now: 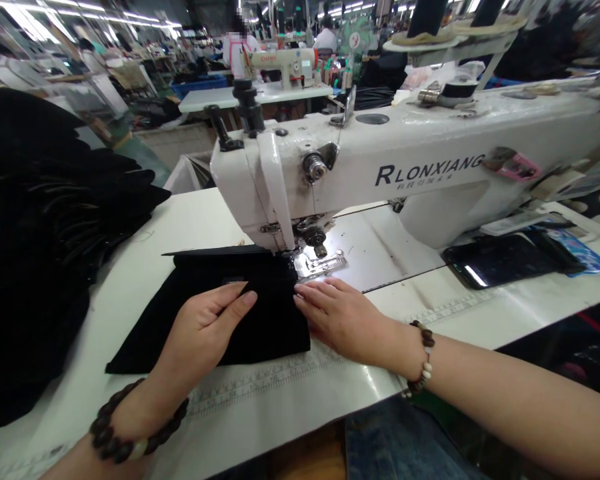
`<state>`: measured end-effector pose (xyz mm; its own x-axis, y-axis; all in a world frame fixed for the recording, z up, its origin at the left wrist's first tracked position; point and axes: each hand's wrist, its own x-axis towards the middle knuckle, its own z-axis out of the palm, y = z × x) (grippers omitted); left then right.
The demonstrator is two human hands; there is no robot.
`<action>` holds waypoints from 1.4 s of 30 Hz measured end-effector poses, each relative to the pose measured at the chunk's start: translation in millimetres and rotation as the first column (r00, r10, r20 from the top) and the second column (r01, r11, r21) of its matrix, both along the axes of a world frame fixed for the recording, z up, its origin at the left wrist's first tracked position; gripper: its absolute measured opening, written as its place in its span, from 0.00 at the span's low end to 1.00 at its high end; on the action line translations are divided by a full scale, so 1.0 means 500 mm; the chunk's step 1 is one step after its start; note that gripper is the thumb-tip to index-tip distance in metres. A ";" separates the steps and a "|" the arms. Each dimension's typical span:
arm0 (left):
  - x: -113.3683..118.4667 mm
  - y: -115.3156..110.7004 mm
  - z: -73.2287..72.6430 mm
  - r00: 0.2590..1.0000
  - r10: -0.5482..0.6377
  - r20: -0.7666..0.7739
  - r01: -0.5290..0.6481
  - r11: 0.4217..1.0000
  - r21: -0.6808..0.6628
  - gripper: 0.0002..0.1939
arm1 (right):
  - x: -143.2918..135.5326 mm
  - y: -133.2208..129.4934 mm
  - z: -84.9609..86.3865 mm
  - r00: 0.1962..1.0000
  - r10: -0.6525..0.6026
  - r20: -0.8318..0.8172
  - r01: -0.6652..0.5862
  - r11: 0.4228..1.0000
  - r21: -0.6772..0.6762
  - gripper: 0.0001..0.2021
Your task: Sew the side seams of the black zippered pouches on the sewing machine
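A folded piece of black fabric (275, 327) lies on the sewing machine table, its upper right edge at the needle area of a white sewing machine (350, 160). My left hand (213, 320) is closed on the fabric's upper layer, thumb on top and the fingertips partly hidden in the dark cloth. Beside the fabric's right edge, my right hand (337, 317) rests with its fingers stretched out, fingertips touching that edge just below the presser foot. A metal edge guide (325, 265) shines under the machine's lamp, right of the foot.
A large pile of black pieces (35, 253) rises at the left. A dark phone (505, 259) lies on the table at the right, next to a blue packet (580, 250). A printed ruler strip (260, 389) runs along the front. Another machine (285, 63) and people stand behind.
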<state>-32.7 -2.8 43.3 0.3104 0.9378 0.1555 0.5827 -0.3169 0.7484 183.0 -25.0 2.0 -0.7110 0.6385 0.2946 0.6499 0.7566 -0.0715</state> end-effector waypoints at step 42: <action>0.031 -0.049 -0.048 0.900 -0.367 -0.235 0.424 0.861 0.281 0.13 | 0.030 -0.068 0.004 0.992 0.123 -0.014 -0.123 0.983 -0.133 0.08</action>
